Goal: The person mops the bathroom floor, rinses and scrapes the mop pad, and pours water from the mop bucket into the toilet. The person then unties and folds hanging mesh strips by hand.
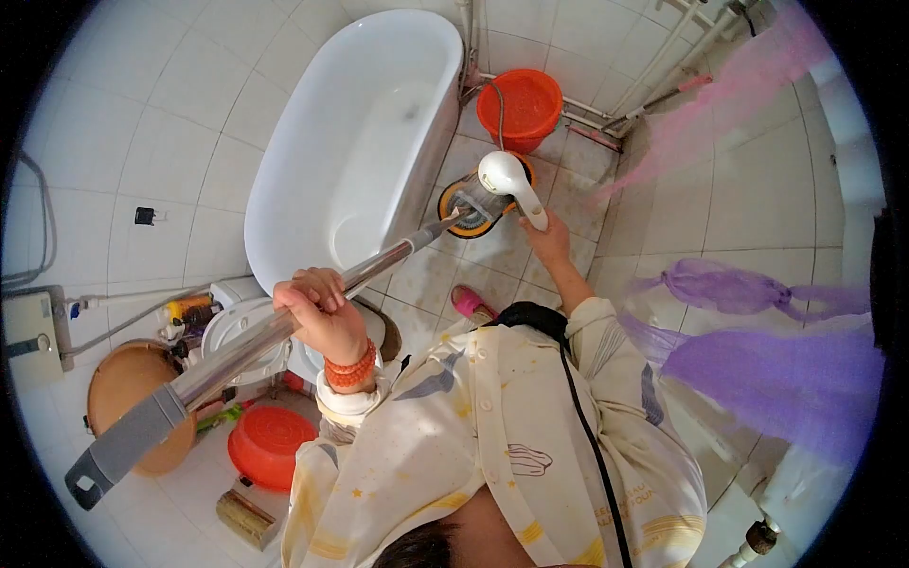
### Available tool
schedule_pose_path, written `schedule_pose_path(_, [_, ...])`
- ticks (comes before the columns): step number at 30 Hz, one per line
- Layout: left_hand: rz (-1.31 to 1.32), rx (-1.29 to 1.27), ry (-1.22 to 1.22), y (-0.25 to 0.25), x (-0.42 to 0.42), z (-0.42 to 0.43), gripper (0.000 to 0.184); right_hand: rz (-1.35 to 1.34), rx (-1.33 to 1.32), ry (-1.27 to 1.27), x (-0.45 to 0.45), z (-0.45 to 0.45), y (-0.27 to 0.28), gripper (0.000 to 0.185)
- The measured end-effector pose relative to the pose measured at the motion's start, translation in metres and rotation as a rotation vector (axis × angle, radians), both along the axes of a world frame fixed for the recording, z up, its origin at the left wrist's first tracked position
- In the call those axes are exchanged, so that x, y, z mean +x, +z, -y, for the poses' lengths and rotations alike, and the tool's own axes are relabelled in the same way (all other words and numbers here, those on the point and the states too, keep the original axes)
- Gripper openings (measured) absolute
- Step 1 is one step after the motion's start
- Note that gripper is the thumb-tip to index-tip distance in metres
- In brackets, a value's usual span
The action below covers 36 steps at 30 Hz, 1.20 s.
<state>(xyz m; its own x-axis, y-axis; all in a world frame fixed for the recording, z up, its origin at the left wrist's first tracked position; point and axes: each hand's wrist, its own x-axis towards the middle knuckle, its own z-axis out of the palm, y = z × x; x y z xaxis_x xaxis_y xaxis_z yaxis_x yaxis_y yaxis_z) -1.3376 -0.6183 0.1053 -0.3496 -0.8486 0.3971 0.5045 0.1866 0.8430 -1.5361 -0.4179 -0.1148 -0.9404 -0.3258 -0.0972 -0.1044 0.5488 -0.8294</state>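
L hand [320, 305] is clenched round the metal pole of the mop [379, 261], thumb & fingers wrapped, orange bead bracelet [350, 371] at that wrist. Mop slants past the near end of the bathtub [355, 123]: grey grip well out to the tub's near L, orange-edged mop head down on the floor tiles [409, 295] just R of the tub. R hand [547, 240] grasps the white shower head [507, 180] by its handle, R of the tub, above the mop head; its face partly overlaps the mop head in view, so can't tell if they touch. Can't tell if water's running. Shower hose [498, 112] goes up past the red bucket [523, 102], which stands R of the tub's far half. Pink slipper [470, 302] on the tiles, R of the tub's near end. Red basin [273, 443] nearer the person than the tub, w/ tan round basin [133, 393] further L.
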Motion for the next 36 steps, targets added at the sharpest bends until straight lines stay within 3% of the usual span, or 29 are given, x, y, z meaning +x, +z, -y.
schedule_pose_path(20, [-0.032, 0.073, 0.069, -0.007, 0.001, 0.009, 0.036, 0.007, 0.064, -0.075, -0.006, -0.019, -0.06, 0.033])
schedule_pose_path(23, [0.006, 0.103, 0.091, -0.003, 0.0, 0.007, 0.042, 0.157, 0.118, -0.01, -0.006, -0.02, -0.042, 0.043])
schedule_pose_path(26, [0.007, 0.144, 0.143, -0.003, 0.0, 0.008, 0.042, 0.03, 0.163, 0.018, -0.006, -0.02, -0.05, 0.043])
schedule_pose_path(36, [-0.02, 0.144, 0.135, -0.01, 0.007, 0.019, 0.04, 0.07, 0.131, -0.117, -0.004, -0.021, -0.047, 0.041])
